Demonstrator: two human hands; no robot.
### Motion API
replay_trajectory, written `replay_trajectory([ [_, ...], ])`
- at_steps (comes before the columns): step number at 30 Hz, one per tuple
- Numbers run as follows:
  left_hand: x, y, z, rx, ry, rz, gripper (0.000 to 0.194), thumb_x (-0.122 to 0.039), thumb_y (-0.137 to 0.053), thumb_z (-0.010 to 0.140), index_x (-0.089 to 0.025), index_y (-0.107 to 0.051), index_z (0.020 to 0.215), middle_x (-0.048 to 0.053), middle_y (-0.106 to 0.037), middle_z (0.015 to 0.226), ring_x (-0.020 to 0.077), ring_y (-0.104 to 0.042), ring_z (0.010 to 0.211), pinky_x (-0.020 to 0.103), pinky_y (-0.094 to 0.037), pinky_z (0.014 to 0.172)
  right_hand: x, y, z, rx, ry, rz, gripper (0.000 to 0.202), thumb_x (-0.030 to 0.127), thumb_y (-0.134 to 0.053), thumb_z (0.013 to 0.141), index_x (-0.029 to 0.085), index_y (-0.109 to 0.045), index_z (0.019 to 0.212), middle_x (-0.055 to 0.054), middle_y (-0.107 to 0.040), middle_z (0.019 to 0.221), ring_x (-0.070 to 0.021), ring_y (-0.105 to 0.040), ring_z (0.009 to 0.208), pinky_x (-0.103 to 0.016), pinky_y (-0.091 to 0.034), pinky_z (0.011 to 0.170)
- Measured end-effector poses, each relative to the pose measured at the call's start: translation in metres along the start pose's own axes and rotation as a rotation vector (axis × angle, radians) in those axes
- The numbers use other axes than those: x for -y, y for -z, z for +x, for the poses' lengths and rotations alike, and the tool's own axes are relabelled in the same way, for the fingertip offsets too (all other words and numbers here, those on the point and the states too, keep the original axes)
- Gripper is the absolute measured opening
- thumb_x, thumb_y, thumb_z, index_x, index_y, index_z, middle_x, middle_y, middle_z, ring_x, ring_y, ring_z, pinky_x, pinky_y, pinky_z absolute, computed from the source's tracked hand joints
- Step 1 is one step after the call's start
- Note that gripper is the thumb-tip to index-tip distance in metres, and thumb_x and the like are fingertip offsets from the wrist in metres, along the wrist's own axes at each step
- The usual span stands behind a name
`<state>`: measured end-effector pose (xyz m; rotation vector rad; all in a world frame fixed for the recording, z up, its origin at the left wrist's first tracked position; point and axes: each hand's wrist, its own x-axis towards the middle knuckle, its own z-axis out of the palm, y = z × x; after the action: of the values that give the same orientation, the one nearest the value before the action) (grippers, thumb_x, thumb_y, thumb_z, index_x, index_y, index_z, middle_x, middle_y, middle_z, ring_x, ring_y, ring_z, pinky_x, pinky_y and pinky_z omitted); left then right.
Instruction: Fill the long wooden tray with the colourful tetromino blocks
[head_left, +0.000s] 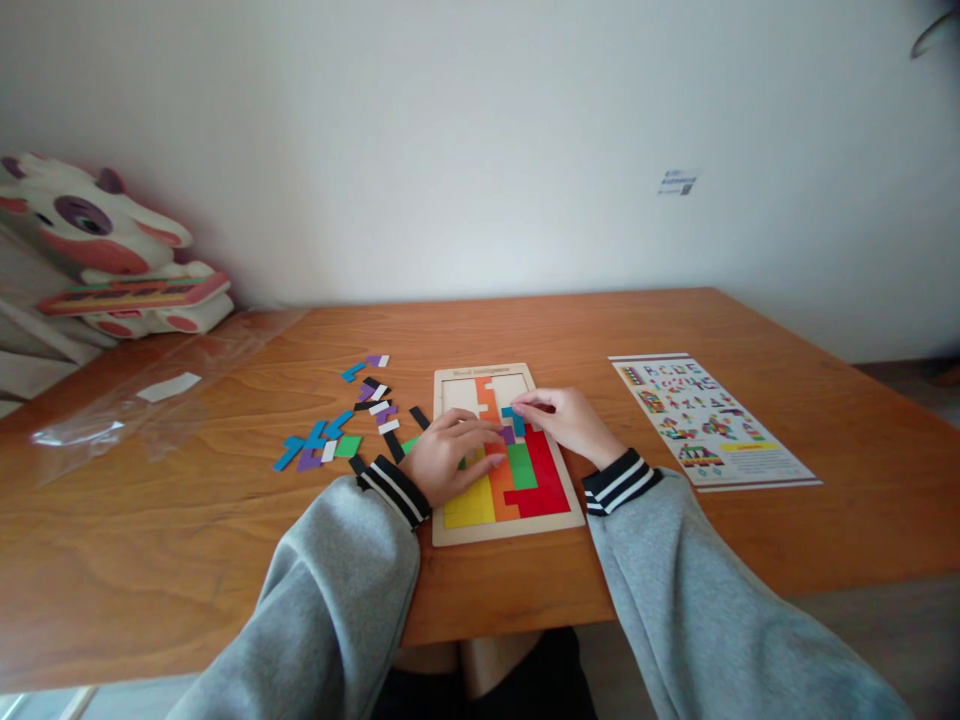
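A wooden puzzle board (442, 535) lies on the table, partly filled with red (551, 490), orange, yellow (469, 503) and green pieces (522, 467). My right hand (564, 418) reaches over the board's right side, thumb and finger pinching a blue puzzle piece (518, 424) that sits at the middle of the board. My left hand (454, 455) rests over the left half with its fingers spread, fingertips close to a purple piece (508, 435). It hides part of the yellow and green pieces beneath.
Loose puzzle pieces (348, 447) in several colours lie left of the board. A printed pattern sheet (709, 420) is on the right. At the far left are a clear plastic bag (135, 410) and a cow-shaped toy keyboard (135, 250). A wall (450, 150) stands behind the table.
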<state>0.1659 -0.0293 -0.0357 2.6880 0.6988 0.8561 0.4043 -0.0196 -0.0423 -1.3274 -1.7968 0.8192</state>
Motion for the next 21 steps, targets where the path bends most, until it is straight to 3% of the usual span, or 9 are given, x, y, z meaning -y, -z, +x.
replay_trajectory([
  [5,0.0022,-0.0045,-0.0034,0.076,0.041,0.016,0.027,-0.036,-0.054,0.096,-0.022,-0.066,0.115,0.006,-0.068,0.125,0.0236,-0.058,0.113,0.043,-0.049,0.099,0.0016,-0.0024,0.0004,0.012,-0.014,-0.062,0.021,0.034,-0.063,0.088,0.018,-0.076,0.094,-0.006,-0.078,0.089,-0.0186,-0.070,0.074,-0.031,-0.052,0.070],
  [15,0.0030,-0.0052,-0.0030,0.099,0.061,0.012,0.029,-0.038,-0.051,0.096,-0.023,-0.066,0.116,0.006,-0.069,0.123,0.0235,-0.059,0.113,0.043,-0.049,0.098,0.0024,-0.0033,-0.0003,0.010,0.099,-0.226,0.015,0.026,-0.065,0.087,0.016,-0.076,0.090,-0.006,-0.071,0.085,-0.0129,-0.059,0.066,-0.026,-0.046,0.063],
  [21,0.0032,-0.0053,-0.0033,0.106,0.067,0.014,0.028,-0.037,-0.052,0.096,-0.022,-0.067,0.114,0.006,-0.069,0.122,0.0239,-0.060,0.114,0.043,-0.049,0.099,-0.0025,-0.0029,-0.0003,0.056,0.120,-0.201,0.019,0.033,-0.068,0.085,0.017,-0.075,0.094,-0.005,-0.066,0.086,-0.0118,-0.058,0.066,-0.024,-0.046,0.061],
])
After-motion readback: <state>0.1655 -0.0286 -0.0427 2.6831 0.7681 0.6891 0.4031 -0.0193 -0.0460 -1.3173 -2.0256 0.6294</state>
